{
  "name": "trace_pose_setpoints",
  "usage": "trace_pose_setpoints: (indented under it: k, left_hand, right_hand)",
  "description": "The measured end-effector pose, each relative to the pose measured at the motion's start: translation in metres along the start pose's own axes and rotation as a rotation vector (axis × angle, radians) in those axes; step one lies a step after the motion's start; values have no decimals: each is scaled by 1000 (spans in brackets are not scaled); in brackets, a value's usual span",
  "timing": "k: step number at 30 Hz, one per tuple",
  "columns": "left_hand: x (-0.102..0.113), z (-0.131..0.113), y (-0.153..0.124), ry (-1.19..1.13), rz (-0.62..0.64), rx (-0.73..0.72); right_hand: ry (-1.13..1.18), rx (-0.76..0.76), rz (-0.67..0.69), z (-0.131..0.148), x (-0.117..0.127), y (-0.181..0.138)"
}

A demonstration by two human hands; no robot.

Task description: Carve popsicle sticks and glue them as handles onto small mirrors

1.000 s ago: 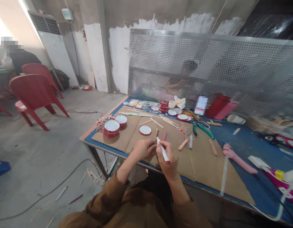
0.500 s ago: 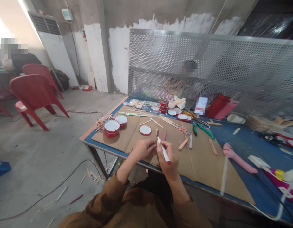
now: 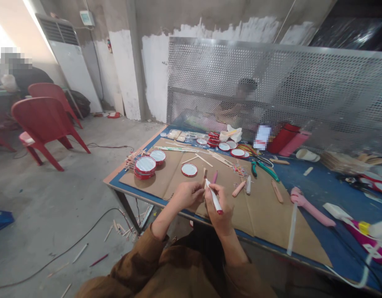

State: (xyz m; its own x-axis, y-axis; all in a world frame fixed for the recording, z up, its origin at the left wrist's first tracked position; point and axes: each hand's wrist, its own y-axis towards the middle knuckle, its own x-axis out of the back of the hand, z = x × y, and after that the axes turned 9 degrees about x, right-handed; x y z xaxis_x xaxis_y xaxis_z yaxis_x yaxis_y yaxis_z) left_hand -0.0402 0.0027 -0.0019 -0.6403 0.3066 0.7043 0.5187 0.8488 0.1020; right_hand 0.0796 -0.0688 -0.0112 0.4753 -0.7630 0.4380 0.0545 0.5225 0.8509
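Observation:
My left hand [image 3: 187, 195] pinches a small flat wooden stick [image 3: 205, 173], whose upper end stands out above the fingers with a darker brown patch on it. In my right hand [image 3: 222, 209] is a white marker [image 3: 214, 199] with a red end, gripped like a pen. Its tip points up and left, close to the stick; whether it touches cannot be made out. Just beyond the hands lie a round white disc with a red rim [image 3: 189, 169] and a pink pen-like piece [image 3: 215, 177]. The lower part of the stick is hidden by my fingers.
Cardboard [image 3: 172, 182] covers part of the blue table. Stacked red-rimmed drums [image 3: 145, 164] stand left. Right lie wooden handles [image 3: 239, 188], green-handled pliers [image 3: 268, 170] and a pink glue-gun-like tool [image 3: 315, 209]. A perforated metal panel [image 3: 203, 74] rises behind. Another person [image 3: 29, 74] sits far left.

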Motion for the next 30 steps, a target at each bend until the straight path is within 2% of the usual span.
trace_pose_setpoints:
  k: [14, 24, 30]
  left_hand:
    - [0, 0, 0, -42, 3, -20]
    - [1, -1, 0, -29, 4, 7]
    - [1, -2, -1, -25, 10, 13]
  right_hand:
    - [-21, 30, 14, 0, 0, 1]
    - [27, -29, 4, 0, -1, -3]
    - [-26, 24, 3, 1, 1, 0]
